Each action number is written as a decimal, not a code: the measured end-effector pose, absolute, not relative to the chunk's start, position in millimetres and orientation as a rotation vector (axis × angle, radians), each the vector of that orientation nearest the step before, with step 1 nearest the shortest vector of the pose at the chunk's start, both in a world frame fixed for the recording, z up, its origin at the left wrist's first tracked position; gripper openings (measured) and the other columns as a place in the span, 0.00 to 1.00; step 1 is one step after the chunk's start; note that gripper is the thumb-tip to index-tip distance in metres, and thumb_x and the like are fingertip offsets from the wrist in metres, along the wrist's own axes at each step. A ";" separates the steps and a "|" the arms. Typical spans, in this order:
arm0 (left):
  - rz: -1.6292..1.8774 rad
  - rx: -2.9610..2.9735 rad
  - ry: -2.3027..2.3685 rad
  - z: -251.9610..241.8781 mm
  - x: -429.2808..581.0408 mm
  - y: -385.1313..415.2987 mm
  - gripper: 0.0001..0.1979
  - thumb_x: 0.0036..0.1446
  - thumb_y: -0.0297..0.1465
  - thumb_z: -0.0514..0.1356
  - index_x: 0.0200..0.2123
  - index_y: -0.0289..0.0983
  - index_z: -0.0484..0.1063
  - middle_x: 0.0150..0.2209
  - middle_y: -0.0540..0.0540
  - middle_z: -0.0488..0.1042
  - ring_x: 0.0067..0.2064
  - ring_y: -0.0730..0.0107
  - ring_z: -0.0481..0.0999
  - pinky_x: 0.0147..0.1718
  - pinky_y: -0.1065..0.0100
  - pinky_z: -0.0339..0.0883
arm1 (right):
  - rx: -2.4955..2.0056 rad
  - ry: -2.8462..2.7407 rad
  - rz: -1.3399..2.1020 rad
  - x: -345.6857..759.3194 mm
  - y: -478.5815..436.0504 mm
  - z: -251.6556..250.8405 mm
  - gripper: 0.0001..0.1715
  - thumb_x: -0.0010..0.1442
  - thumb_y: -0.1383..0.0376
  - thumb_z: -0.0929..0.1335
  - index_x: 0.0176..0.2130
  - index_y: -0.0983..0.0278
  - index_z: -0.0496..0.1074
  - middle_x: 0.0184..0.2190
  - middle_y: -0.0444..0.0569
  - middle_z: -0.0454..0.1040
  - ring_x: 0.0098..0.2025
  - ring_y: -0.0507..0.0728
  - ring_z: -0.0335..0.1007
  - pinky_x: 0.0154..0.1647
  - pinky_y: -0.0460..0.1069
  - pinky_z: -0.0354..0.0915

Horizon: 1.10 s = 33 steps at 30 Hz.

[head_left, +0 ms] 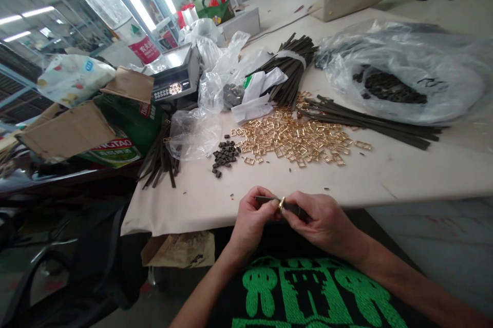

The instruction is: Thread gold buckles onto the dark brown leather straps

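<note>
Left hand (pixel 249 215), right hand (pixel 321 215), fingers pinched on a dark strip (pixel 263 198), gold buckle (pixel 282 203) between, buckle pile (pixel 296 135) beyond, clear bag (pixel 454 74) far right

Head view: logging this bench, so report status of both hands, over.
Left hand pinching dark strip; right hand gripping dark material. Gold buckle between the hands. Loose buckle pile beyond, apart from hands.

The right hand (pixel 319 216) hides part of the dark strip (pixel 265 198).
</note>
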<state>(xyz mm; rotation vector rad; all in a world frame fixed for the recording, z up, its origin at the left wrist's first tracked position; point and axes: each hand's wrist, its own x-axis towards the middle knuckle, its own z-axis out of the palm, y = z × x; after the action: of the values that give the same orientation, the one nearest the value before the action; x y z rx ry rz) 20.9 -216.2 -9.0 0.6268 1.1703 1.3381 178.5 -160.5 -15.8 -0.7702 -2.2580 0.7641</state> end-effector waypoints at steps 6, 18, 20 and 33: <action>1.294 0.471 1.084 -11.1 22.3 -215.8 0.11 0.47 0.31 0.68 0.26 0.35 0.67 0.20 0.54 0.69 0.21 0.80 0.65 0.23 0.76 0.59 | -0.778 -2.332 0.649 179.4 -160.8 -12.6 0.17 0.68 0.61 0.63 0.28 0.63 0.69 0.20 0.44 0.72 0.21 0.52 0.67 0.24 0.47 0.55; 1.256 0.655 1.137 -13.6 17.5 -219.9 0.11 0.51 0.32 0.68 0.29 0.36 0.68 0.20 0.53 0.71 0.22 0.78 0.67 0.25 0.74 0.60 | -0.776 -2.325 0.951 181.1 -161.7 -9.8 0.12 0.65 0.66 0.60 0.30 0.62 0.68 0.21 0.42 0.69 0.23 0.52 0.66 0.26 0.46 0.57; 1.254 0.663 1.124 -15.4 16.7 -220.6 0.10 0.52 0.31 0.67 0.29 0.36 0.68 0.20 0.53 0.71 0.23 0.78 0.67 0.26 0.75 0.60 | -0.764 -2.330 0.947 181.6 -161.9 -10.2 0.13 0.65 0.66 0.60 0.31 0.62 0.68 0.21 0.42 0.69 0.23 0.52 0.67 0.27 0.46 0.57; 1.133 0.865 1.308 -7.4 9.0 -225.1 0.10 0.51 0.33 0.68 0.30 0.35 0.71 0.23 0.51 0.73 0.25 0.76 0.70 0.27 0.73 0.63 | -0.688 -2.359 0.800 182.7 -160.0 -8.7 0.15 0.64 0.69 0.60 0.26 0.62 0.67 0.20 0.42 0.66 0.21 0.51 0.61 0.25 0.47 0.52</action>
<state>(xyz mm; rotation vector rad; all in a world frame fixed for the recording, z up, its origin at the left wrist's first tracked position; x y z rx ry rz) 9.0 -225.1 -7.4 0.8645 1.3082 1.1333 182.7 -160.0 -8.7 -0.6884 -2.3590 0.7996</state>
